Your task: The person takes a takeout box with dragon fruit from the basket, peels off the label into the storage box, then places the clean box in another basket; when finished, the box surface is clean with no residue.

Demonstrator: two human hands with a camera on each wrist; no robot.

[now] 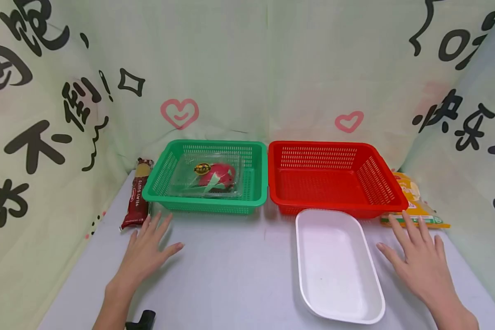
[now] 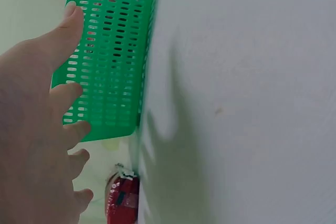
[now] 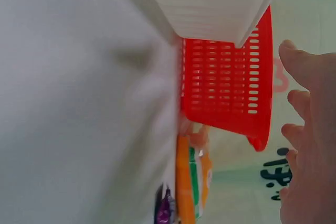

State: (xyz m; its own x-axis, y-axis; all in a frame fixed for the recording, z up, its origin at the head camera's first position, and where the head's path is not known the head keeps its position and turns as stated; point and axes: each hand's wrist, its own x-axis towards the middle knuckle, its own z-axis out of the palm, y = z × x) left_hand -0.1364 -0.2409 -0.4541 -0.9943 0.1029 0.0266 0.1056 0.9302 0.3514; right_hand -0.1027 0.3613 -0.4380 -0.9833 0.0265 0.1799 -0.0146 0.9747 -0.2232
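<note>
My left hand [image 1: 145, 254] hovers with spread fingers over the table, holding nothing; its fingertips are near the dark red snack packet [image 1: 138, 195]. Behind it stands a green basket [image 1: 206, 206] with a clear plastic box [image 1: 181, 176] inside, and a pink-and-green dragon fruit [image 1: 220, 176] shows through the lid. On the other side my right hand [image 1: 424, 266], fingers fanned out and bare, is just right of the white tray [image 1: 338, 266]. Ahead of its fingertips lies a yellow-orange snack bag [image 1: 420, 208], partly hidden by the red basket [image 1: 338, 183].
Printed fabric [image 1: 231, 68] walls in the white table [image 1: 231, 266] at the back and both sides. A black object [image 1: 142, 321] is at the front edge by the left forearm. A purple item [image 3: 165, 211], too partial to identify, shows low in the right wrist view.
</note>
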